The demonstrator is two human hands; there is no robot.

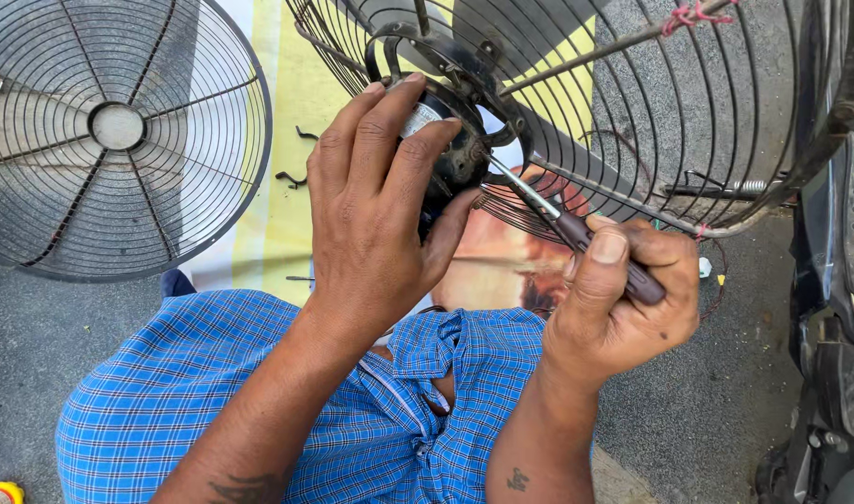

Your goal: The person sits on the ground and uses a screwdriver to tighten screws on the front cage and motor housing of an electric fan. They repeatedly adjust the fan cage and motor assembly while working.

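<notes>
The left hand [371,205] is wrapping its fingers over the black fan motor [450,149], palm against the near side and thumb curling under it, so the motor is sitting directly beneath and just beyond that hand, at the hub of the wire cage [688,112]. The right hand [623,299] is closing around the dark handle of 1 screwdriver [562,224], thumb pressing along the top. The screwdriver's long axis is running from lower right to upper left, with its metal shaft pointing up toward the motor's right side, where the tip is meeting the housing just beside the left fingertips. The left hand is therefore the nearer one to the motor, touching it, while the right hand is staying a little apart, linked only through the tool. Counted, there are 2 hands, 1 screwdriver, 1 motor and 2 wire guards: the cage holding the motor and a separate round grille [119,131] lying flat to the left, well apart. A blue checked shirt [259,401] is filling the lower view.
</notes>
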